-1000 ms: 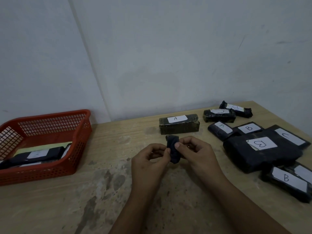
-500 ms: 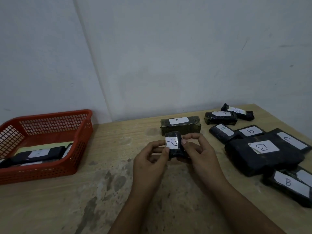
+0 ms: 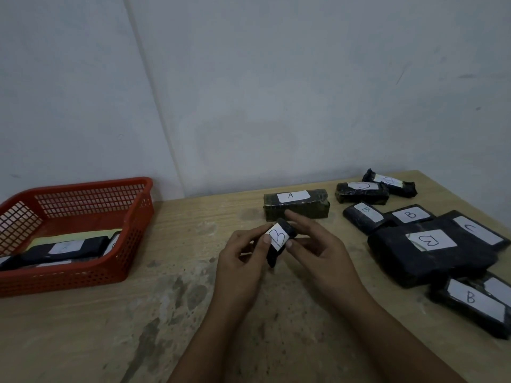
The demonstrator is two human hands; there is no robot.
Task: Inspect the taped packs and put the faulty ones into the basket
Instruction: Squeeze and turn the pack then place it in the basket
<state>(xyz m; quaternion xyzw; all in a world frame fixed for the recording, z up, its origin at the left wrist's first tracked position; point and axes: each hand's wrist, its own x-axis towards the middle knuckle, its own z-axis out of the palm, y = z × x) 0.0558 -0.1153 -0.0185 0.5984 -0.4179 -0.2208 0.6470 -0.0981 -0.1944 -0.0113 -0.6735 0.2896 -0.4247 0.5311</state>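
The small B-labelled pack (image 3: 279, 241) is pinched above the worktop (image 3: 171, 308) in the grip of both the left hand (image 3: 243, 261) and the right hand (image 3: 320, 255), and is best turned slowly so that every taped seam is checked.

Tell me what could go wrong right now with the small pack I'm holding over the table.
The small B pack is only pinched by the fingertips of the left hand and right hand, so it could slip. It could land among the unsorted packs on the right. The red basket sits far left, a long carry.
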